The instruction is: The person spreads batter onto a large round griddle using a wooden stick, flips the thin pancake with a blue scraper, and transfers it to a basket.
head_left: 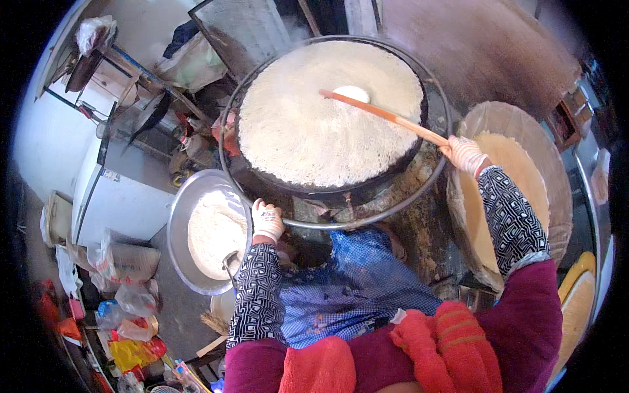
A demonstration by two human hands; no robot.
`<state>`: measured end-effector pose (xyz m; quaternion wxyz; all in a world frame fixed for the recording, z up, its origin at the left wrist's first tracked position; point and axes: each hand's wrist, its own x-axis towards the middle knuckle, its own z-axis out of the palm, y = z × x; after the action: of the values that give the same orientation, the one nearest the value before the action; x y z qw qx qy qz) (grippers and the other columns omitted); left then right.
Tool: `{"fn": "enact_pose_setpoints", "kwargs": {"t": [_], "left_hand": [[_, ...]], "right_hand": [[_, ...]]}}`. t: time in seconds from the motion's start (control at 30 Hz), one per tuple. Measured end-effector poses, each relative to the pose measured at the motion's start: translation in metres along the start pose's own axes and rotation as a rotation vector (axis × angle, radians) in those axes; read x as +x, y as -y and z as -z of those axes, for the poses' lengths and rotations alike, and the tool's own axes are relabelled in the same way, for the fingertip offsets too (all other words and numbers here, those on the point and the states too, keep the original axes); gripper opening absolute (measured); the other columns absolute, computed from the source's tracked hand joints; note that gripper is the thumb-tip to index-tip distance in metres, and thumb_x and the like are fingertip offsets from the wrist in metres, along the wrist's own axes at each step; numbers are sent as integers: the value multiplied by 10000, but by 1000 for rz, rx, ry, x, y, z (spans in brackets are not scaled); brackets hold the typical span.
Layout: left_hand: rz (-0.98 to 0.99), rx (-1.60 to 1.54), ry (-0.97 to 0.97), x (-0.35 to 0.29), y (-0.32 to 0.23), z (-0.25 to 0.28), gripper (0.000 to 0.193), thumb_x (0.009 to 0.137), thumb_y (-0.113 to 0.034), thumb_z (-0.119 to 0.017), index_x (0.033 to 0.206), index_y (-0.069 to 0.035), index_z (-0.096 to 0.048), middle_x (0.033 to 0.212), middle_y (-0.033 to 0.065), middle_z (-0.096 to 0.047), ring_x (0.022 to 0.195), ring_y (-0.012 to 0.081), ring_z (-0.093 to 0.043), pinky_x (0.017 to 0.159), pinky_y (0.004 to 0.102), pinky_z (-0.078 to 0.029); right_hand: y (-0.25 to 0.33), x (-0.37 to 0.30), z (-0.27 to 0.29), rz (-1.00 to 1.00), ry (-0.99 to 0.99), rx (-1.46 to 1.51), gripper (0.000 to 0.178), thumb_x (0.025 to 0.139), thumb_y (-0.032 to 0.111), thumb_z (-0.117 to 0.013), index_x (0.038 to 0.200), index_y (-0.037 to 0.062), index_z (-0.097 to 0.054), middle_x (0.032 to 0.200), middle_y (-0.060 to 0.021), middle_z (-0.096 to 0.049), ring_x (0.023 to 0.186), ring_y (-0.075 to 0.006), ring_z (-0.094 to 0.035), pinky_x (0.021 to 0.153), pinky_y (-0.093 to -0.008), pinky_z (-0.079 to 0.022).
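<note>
A large round griddle carries a wide layer of pale batter, with a small whiter pool of batter right of its middle. My right hand, in a striped light glove, is closed round the near end of a long wooden batter spreader. The spreader's far end reaches over the batter beside the white pool. A round metal ring circles the griddle. My left hand, also gloved, is closed on the ring's near left side, next to a metal basin of batter.
A ladle rests in the basin. At the right, a broad round tray holds thin tan pancakes. Plastic bags and packages crowd the lower left. A board leans behind the griddle.
</note>
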<state>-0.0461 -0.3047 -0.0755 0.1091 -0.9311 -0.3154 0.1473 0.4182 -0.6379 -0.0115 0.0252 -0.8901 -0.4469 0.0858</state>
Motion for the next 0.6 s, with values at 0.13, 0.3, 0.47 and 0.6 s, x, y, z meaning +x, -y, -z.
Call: {"fn": "enact_pose_setpoints", "kwargs": {"t": [0.13,0.3,0.47,0.6], "left_hand": [[12,144,-27,12,37,-11,171,769,-215,-612,836,-235,-768,922,59,-704,1089,257,-598,1146,452,-234],[-24,214,-80,28,52,-19,187,798,-207,-586,843,-223,-767,926,49,-706,1074,246,-600,1141,444,-245],[-8,140,-15,10,37,-2,193,815,-214,-584,863,-226,-771,978,63,-716,1069,238,-602,1118,430,-273],[32,166,73,-8,-21,23,187,824,-232,-592,877,-218,-771,932,42,-731,1031,222,-636,986,400,-366]], "right_hand": [[89,1,-2,66,117,247,357,976,365,-512,1102,51,-626,814,-222,-682,794,-402,-674,718,-463,-555],[187,-107,-1,-57,197,1348,447,917,201,-639,1334,93,-522,724,-5,-584,515,-89,-519,420,-238,-410],[181,-158,-26,-401,23,1871,479,1002,230,-526,1464,179,-415,601,37,-465,401,-61,-366,368,-231,-332],[176,-152,-39,-333,149,1826,469,993,275,-550,1446,237,-434,576,29,-464,395,-78,-378,367,-256,-321]]}}
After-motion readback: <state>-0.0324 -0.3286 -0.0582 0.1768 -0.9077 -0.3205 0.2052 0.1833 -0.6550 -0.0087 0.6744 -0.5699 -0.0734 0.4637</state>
